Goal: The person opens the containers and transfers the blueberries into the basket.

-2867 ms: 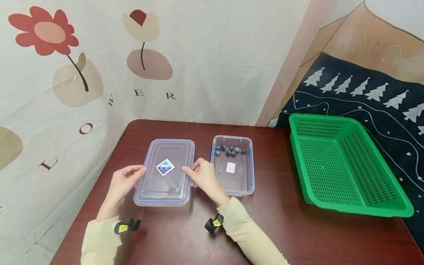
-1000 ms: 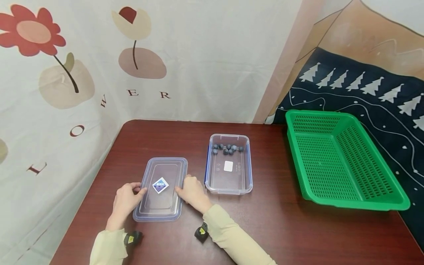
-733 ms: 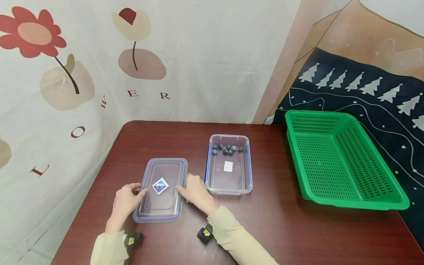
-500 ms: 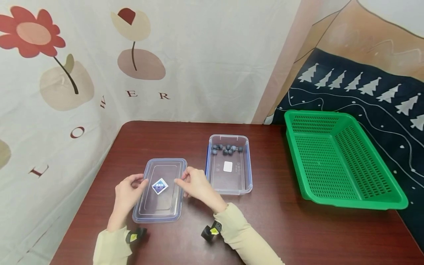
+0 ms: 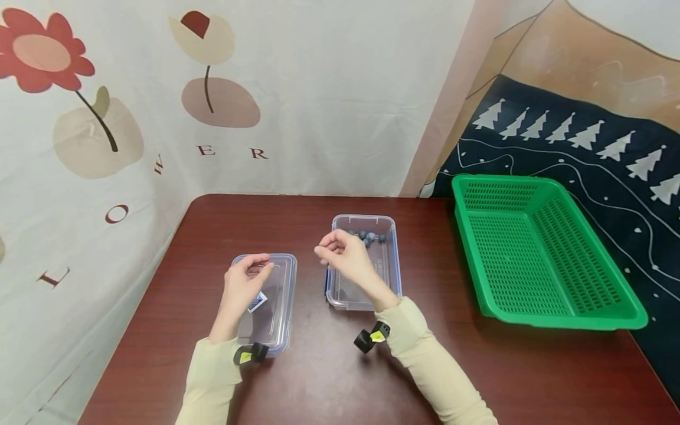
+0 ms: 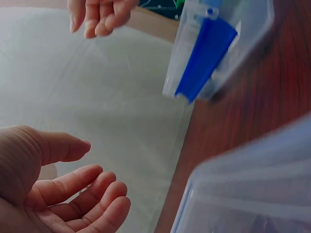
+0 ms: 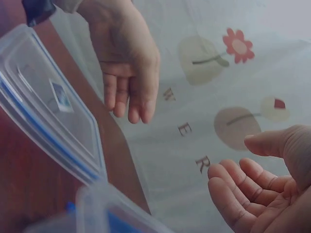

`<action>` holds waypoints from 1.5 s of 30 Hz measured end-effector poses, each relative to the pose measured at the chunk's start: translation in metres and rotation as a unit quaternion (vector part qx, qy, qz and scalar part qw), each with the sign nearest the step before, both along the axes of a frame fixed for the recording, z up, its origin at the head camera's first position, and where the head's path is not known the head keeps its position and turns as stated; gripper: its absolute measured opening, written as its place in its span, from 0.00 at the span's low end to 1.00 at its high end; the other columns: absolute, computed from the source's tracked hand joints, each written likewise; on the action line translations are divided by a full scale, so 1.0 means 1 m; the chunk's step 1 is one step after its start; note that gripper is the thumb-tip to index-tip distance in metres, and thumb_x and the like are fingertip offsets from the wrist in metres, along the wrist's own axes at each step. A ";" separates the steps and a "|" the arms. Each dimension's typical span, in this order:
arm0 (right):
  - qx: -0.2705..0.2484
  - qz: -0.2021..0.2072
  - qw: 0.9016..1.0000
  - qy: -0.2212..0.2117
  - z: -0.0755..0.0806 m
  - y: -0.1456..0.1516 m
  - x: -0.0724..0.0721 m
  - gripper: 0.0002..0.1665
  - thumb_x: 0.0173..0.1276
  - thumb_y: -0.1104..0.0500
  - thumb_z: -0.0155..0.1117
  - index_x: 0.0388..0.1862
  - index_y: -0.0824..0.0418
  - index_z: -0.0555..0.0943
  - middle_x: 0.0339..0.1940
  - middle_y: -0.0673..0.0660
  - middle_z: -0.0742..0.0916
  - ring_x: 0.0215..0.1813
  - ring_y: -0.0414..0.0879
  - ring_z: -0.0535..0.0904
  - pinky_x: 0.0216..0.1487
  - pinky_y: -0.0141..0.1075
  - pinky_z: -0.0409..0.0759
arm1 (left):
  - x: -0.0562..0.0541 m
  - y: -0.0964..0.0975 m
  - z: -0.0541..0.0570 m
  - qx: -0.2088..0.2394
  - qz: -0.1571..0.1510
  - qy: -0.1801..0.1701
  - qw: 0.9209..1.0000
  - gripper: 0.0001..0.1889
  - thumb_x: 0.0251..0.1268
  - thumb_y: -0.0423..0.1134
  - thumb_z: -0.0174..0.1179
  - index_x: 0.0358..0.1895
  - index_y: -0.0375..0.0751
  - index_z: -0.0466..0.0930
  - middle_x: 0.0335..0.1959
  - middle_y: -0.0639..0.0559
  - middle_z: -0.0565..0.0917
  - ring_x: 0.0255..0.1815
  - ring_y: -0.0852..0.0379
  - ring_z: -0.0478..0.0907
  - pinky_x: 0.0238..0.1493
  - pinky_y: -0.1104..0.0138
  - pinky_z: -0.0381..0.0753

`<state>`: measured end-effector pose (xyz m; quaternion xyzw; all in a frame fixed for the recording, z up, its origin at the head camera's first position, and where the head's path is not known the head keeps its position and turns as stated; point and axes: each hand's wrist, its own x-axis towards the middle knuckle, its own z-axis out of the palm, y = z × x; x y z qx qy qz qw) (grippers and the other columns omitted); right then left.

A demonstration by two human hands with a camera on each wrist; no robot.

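Observation:
A clear plastic lid (image 5: 278,307) with a bluish rim and a diamond-shaped sticker lies flat on the table. My left hand (image 5: 241,289) hovers over its left part, fingers loosely bent and holding nothing, hiding some of the sticker. To the right stands a clear plastic container (image 5: 353,290) without a cover, with several blueberries (image 5: 370,237) at its far end. Above its left side is my right hand (image 5: 347,257), relaxed, with nothing in its fingers; it hides some berries. In the left wrist view a blue clip (image 6: 206,58) hangs on the container's side.
A large green plastic basket (image 5: 531,260) stands at the right of the dark red-brown table (image 5: 329,378). Behind the table hangs a pale printed cloth (image 5: 329,106). A dark blue cloth with white trees (image 5: 489,115) hangs behind the basket.
Both hands held the lid's sides and brought it nearer on the table. They have since let go and risen, the left over the lid, the right over the container.

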<state>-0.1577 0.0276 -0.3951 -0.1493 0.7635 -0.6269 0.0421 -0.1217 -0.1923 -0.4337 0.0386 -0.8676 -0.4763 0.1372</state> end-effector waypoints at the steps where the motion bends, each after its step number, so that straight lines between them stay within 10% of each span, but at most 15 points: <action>1: -0.004 -0.004 1.000 -0.006 0.001 0.004 -0.004 0.07 0.61 0.66 0.65 0.34 0.70 0.77 0.26 0.60 0.84 0.28 0.52 0.81 0.31 0.43 0.81 | -0.002 0.004 0.000 0.011 -0.006 -0.001 1.000 0.10 0.57 0.29 0.63 0.42 0.27 0.81 0.34 0.37 0.84 0.29 0.67 0.78 0.33 0.83 0.72; 5: -0.009 -0.011 1.000 -0.016 0.000 0.017 -0.024 0.08 0.61 0.66 0.65 0.35 0.70 0.77 0.26 0.57 0.83 0.28 0.45 0.79 0.36 0.48 0.81 | -0.011 0.020 0.000 0.054 -0.028 -0.010 0.998 0.11 0.58 0.28 0.62 0.43 0.27 0.81 0.36 0.36 0.84 0.31 0.65 0.78 0.35 0.81 0.73; 12: -0.055 -0.024 0.996 -0.069 -0.008 0.033 -0.052 0.10 0.61 0.68 0.64 0.39 0.73 0.76 0.23 0.48 0.82 0.28 0.39 0.79 0.29 0.29 0.78 | -0.023 0.047 -0.003 0.085 -0.062 -0.022 0.994 0.12 0.56 0.29 0.63 0.43 0.27 0.81 0.36 0.37 0.84 0.32 0.60 0.78 0.35 0.78 0.74; 27: -0.020 -0.074 0.990 -0.120 -0.033 0.037 -0.079 0.09 0.59 0.71 0.63 0.38 0.74 0.77 0.23 0.50 0.83 0.26 0.36 0.77 0.38 0.38 0.81 | -0.032 0.086 -0.015 0.160 -0.088 -0.063 0.981 0.14 0.55 0.28 0.64 0.46 0.27 0.79 0.39 0.37 0.84 0.33 0.57 0.80 0.28 0.76 0.72; 45: 0.202 -0.120 0.967 -0.096 -0.056 0.038 -0.092 0.09 0.50 0.72 0.70 0.31 0.65 0.81 0.28 0.58 0.86 0.27 0.42 0.77 0.26 0.29 0.71 | -0.035 0.098 -0.025 0.174 -0.096 -0.075 0.977 0.16 0.51 0.24 0.64 0.46 0.23 0.76 0.37 0.32 0.81 0.26 0.64 0.75 0.26 0.77 0.72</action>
